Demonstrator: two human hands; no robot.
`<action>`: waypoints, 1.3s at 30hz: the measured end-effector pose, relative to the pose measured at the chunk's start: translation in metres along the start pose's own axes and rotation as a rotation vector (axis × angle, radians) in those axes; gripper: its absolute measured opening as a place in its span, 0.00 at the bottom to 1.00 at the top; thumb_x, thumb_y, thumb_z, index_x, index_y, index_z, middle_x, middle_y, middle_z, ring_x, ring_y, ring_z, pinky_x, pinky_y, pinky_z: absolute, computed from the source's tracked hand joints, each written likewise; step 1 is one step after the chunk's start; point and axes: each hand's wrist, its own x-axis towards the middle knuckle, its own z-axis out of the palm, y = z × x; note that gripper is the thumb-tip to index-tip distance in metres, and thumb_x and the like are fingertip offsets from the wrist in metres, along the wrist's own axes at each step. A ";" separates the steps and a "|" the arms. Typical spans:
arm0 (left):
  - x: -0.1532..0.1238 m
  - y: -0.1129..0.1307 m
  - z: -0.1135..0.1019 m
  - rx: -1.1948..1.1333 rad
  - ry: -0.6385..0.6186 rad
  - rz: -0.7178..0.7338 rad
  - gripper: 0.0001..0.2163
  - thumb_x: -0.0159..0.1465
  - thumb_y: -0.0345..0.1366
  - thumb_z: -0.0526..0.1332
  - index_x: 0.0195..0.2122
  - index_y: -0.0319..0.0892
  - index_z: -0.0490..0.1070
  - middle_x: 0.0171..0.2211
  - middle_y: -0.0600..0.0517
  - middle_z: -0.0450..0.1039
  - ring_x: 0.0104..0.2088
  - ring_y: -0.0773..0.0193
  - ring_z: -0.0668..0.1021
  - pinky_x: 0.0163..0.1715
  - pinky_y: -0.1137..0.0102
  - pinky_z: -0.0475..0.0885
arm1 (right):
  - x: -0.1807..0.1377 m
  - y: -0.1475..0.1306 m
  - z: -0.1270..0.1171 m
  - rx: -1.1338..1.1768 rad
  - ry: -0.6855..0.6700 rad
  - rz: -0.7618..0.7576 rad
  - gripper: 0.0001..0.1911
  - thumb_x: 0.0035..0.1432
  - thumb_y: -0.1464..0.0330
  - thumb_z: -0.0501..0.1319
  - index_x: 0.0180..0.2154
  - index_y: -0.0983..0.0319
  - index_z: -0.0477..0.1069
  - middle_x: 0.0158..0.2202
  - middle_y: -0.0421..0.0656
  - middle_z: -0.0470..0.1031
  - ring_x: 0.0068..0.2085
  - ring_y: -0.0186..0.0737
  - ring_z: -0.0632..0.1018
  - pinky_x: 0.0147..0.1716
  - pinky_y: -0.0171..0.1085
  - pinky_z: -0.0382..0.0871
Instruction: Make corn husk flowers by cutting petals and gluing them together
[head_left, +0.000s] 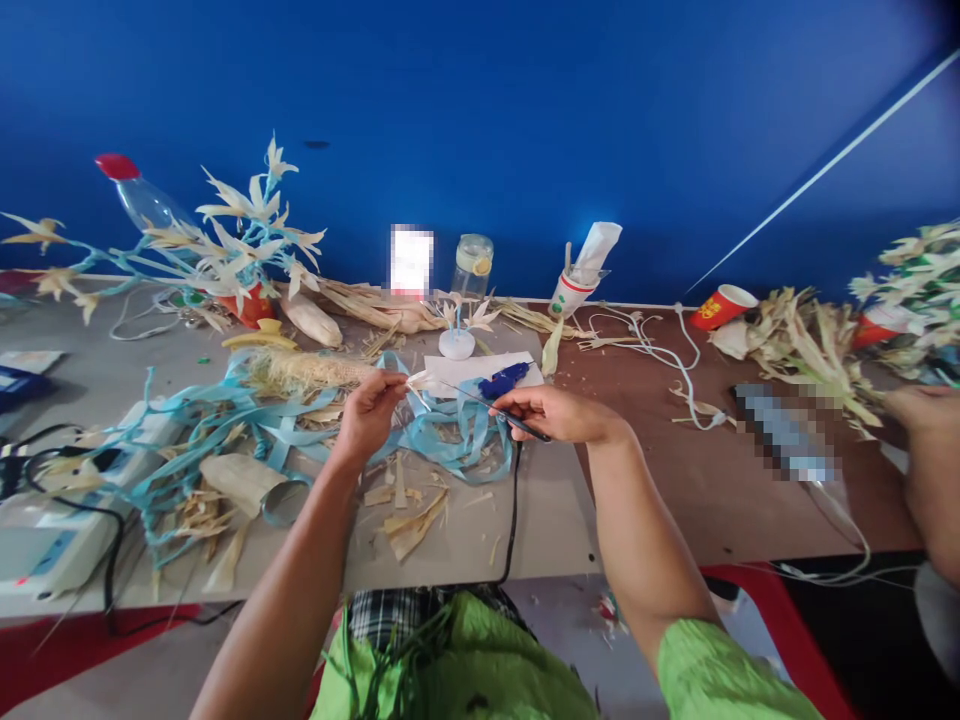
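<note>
My left hand [373, 405] is closed in a pinch on a small pale husk flower [420, 382], its petals pointing right. My right hand [551, 412] is closed on a slim dark-handled tool [527, 428] with a thin pointed metal end. That thin end reaches left to the flower; whether it touches is too fine to tell. Beneath and between the hands lie loops of light blue ribbon [450, 440] and a white sheet [536, 372] with a dark blue piece [504, 381]. Just beyond stands a small husk flower on a round white base [456, 344].
Blue-stemmed husk flowers [247, 240] stand in a red pot at left, near a white electrical box [67, 540]. Husk scraps [409, 525] and a black cord [512, 520] lie in front. A bottle [472, 265], cups [724, 306], white cables and another person's arm [930, 460] are around.
</note>
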 end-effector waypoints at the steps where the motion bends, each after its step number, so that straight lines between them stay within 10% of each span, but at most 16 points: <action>1: 0.000 0.000 0.000 0.014 -0.011 0.005 0.06 0.56 0.37 0.61 0.31 0.40 0.74 0.28 0.52 0.72 0.30 0.66 0.71 0.34 0.71 0.66 | 0.000 0.000 0.000 -0.005 -0.005 0.001 0.25 0.50 0.60 0.64 0.47 0.67 0.69 0.36 0.45 0.74 0.33 0.32 0.72 0.33 0.32 0.67; 39: 0.000 0.007 -0.003 0.047 -0.072 0.072 0.06 0.57 0.36 0.61 0.31 0.40 0.75 0.29 0.52 0.74 0.33 0.65 0.74 0.37 0.70 0.67 | 0.002 0.006 0.003 0.114 0.072 0.045 0.24 0.50 0.57 0.64 0.45 0.66 0.73 0.33 0.43 0.75 0.31 0.31 0.73 0.34 0.33 0.67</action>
